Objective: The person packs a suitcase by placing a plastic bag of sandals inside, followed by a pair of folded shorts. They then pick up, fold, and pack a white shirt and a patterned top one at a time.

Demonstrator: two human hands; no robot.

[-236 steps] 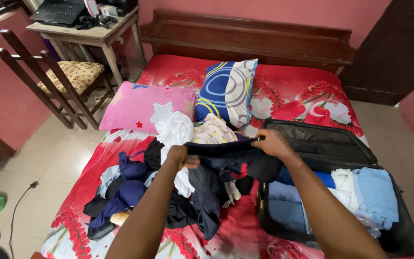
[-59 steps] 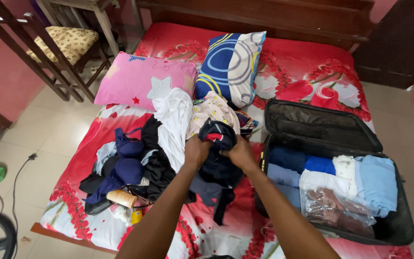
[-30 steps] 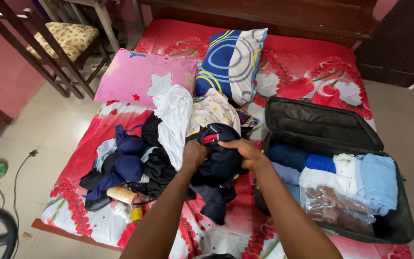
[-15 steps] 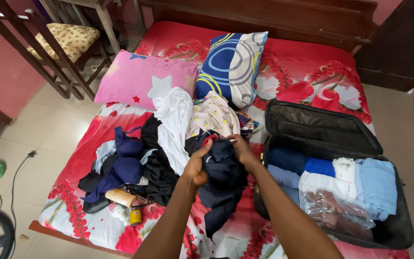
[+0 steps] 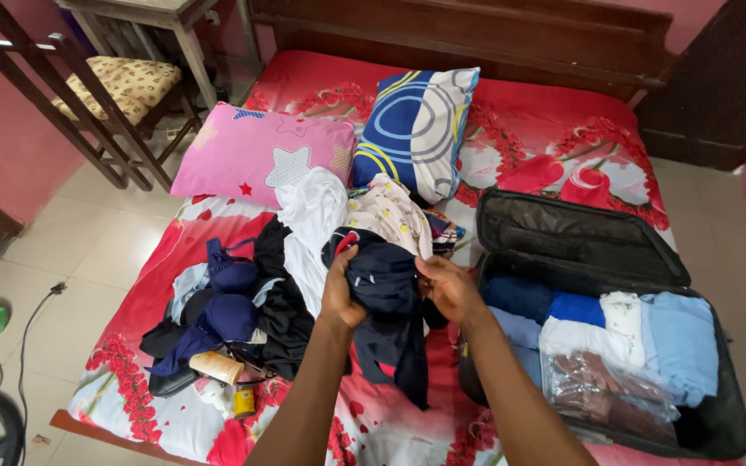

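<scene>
Left hand: my left hand is closed on the near left edge of a dark navy garment, thumb on top, fingers curled into the cloth.
Right hand: my right hand pinches the same garment on its right side — fingers bent round a fold.
Garment: bunched between both hands and held just above the bed; its lower part hangs down and trails onto the red floral sheet. Its exact kind I cannot tell.
Clothes pile: a heap of loose clothes lies just left of the garment — dark blue and black pieces, with a white garment draped over the top and a pale patterned piece behind my hands.
Small items: a tan tube-shaped container and a small yellow bottle rest at the near edge of the pile.
Suitcase: an open black suitcase sits just right of my right hand, lid back, holding folded blue, white and light-blue clothes plus a clear plastic bag.
Pillows: a pink star-print pillow and a blue-and-white pillow lie near the headboard.
Beside bed: a wooden chair with a yellow cushion stands on the tiled floor, well apart from my hands.
</scene>
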